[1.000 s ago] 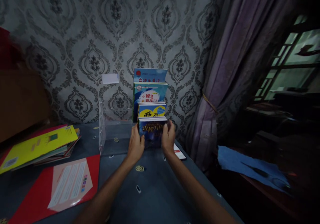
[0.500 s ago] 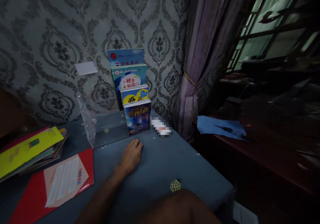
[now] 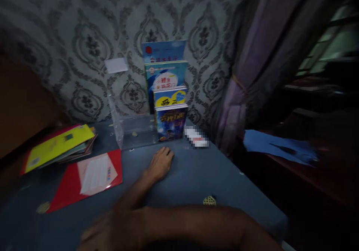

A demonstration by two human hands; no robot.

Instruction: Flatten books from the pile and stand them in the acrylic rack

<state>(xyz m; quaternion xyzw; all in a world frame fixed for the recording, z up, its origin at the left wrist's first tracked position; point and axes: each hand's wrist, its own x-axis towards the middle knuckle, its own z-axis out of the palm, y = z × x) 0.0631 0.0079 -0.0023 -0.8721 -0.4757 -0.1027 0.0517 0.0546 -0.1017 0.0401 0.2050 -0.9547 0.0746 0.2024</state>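
My left hand (image 3: 161, 163) lies palm down on the blue-grey tablecloth (image 3: 185, 176), its fingers loosely extended and holding nothing visible. Just beyond its fingertips stands a dark blue book (image 3: 171, 123), at the front of several upright books stepped up in height behind it. They sit at the right side of a clear acrylic stand (image 3: 119, 131). My right hand (image 3: 109, 228) is low in the view, its forearm crossing in front of the left arm. Motion blurs its fingers. A red folder (image 3: 64, 189) with a pale printed sheet lies beyond it on the left.
A stack with a yellow booklet (image 3: 60, 146) on top lies at the far left, near a large brown shape (image 3: 25, 105). Patterned wallpaper (image 3: 92, 45) backs the table. Right of the table's edge are a tied purple curtain (image 3: 238, 97) and a blue cloth (image 3: 269, 146).
My right arm has swung leftward across the front, bringing its hand into view. The view has shifted left, so the scene sits further right. My left hand stays on the table.
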